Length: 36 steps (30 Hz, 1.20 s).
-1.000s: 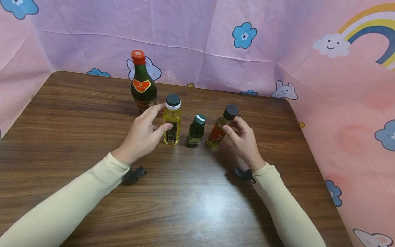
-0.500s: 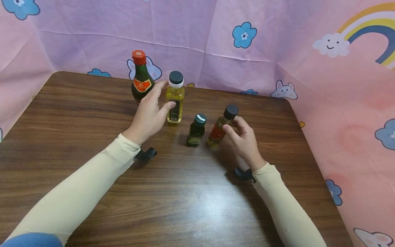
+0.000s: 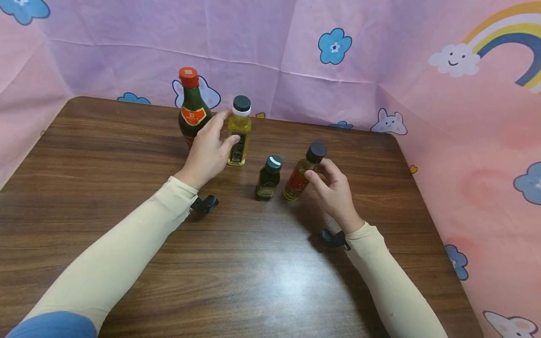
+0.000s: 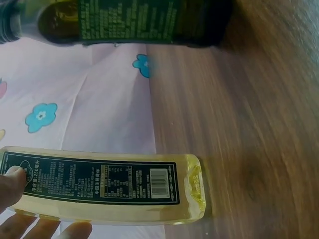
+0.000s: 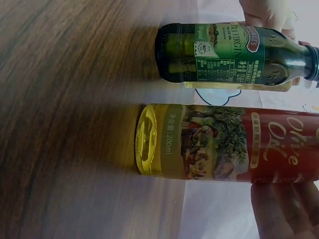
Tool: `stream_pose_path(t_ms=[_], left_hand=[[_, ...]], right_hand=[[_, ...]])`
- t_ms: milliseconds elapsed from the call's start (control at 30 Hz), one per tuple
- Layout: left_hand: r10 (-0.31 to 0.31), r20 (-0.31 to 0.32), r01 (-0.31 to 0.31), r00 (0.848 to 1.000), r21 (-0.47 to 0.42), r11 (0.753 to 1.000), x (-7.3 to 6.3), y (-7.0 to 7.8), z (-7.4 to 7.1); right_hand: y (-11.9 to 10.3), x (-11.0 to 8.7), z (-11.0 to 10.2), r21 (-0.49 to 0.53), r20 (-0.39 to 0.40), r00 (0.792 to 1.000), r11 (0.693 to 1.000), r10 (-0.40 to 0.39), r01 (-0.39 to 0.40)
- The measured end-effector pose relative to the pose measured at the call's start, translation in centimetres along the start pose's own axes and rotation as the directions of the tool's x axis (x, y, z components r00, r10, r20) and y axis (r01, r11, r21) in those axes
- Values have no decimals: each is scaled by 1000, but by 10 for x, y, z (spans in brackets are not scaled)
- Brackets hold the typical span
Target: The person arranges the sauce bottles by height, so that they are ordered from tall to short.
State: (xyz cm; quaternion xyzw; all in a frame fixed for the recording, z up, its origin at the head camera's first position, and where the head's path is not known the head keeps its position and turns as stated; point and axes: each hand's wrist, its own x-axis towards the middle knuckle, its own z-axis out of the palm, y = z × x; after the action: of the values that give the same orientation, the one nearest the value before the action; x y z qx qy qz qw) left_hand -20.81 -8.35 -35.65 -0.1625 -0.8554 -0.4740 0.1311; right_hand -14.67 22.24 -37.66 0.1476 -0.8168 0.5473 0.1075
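My left hand [image 3: 208, 152] grips a clear square-sided oil bottle [image 3: 240, 126], thumb on its near side and fingers round the back. This bottle has yellow oil, a dark label and a dark green cap; its label [image 4: 89, 179] faces the left wrist camera. My right hand [image 3: 336, 190] holds a round olive oil bottle [image 3: 297, 180] with a red label and black cap between thumb and fingers. Its label [image 5: 214, 142] shows large in the right wrist view. Between the hands stands a small dark green olive oil bottle [image 3: 267, 180], untouched by either hand.
A tall dark green bottle [image 3: 193, 117] with a red cap stands behind my left hand, partly hidden by it. The brown wood table [image 3: 253, 281] reaches back to a pink and purple printed cloth [image 3: 270, 47]. Black wrist mounts [image 3: 204, 204] show beneath both forearms.
My left hand has carried the clear oil bottle away from me, further back than the small green bottle and nearer the red-capped one. My right hand and its bottle have stayed put.
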Motion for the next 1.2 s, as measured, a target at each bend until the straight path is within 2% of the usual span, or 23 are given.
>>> stream_pose_path(t_ms=[300,500,967,1200], left_hand=[[-42,36,40,998,63,997,1,1,2],[-55,34,53,998,74,996,1,1,2],[-17,34,14,999,96,995,0,-2,2],[-25,41,21,999,101,995,-1,-2,2]], right_hand=[[0,-1,-1,-5,0,1000,1000,-7,7],[-2,0,-1,5,-2,1000,1000,2,-2],[-6,3,-6,42,9,1000,999,26,-26],[-8,5,-13,44,-15,999,998,43,-42]])
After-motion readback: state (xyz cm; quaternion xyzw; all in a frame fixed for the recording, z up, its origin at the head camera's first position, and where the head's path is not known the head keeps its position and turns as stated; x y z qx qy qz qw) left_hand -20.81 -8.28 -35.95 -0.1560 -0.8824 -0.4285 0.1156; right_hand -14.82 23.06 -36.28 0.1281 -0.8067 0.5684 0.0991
